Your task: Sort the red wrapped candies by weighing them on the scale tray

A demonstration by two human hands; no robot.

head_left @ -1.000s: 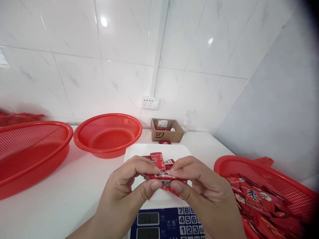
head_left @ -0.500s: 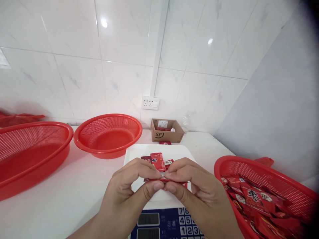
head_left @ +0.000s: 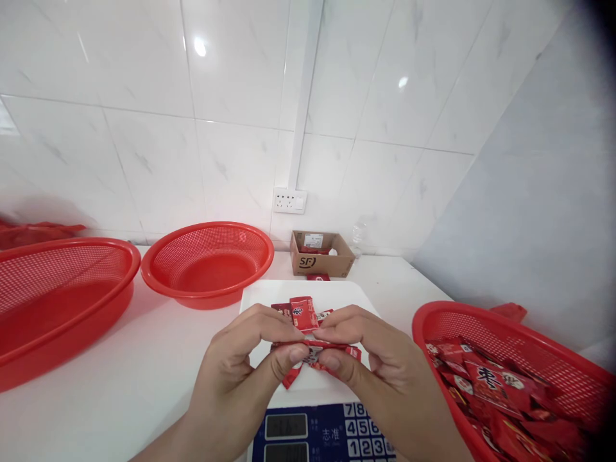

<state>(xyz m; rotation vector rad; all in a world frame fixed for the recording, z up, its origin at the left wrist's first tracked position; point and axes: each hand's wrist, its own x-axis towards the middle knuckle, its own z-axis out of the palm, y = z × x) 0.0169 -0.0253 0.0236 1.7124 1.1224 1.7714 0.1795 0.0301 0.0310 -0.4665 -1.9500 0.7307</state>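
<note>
Both hands pinch one small red printed packet over the white pan (head_left: 344,294) of a scale. My left hand (head_left: 240,366) has its thumb and index finger closed on the left part of the packet (head_left: 312,354). On the right part, my right hand (head_left: 378,362) grips in the same way. A printed patch shows between the two thumbs, and fingers cover the rest. Just behind the fingertips, a red packet (head_left: 302,313) lies on the pan with a darker packet (head_left: 282,310) beside it. Under the left thumb a red corner pokes out; whose it is I cannot tell.
A red basket (head_left: 462,308) full of red packets stands at the right. Two more red baskets, one at the left (head_left: 128,276) and one behind the left hand (head_left: 206,296), show bare insides. An open cardboard box (head_left: 332,263) sits by the wall. The scale's blue keypad (head_left: 332,417) is nearest me.
The fingertips have moved slightly apart along the packet. Its printed patch now shows between the thumbs, where a pale bit showed before. A red corner has appeared below the left thumb.
</note>
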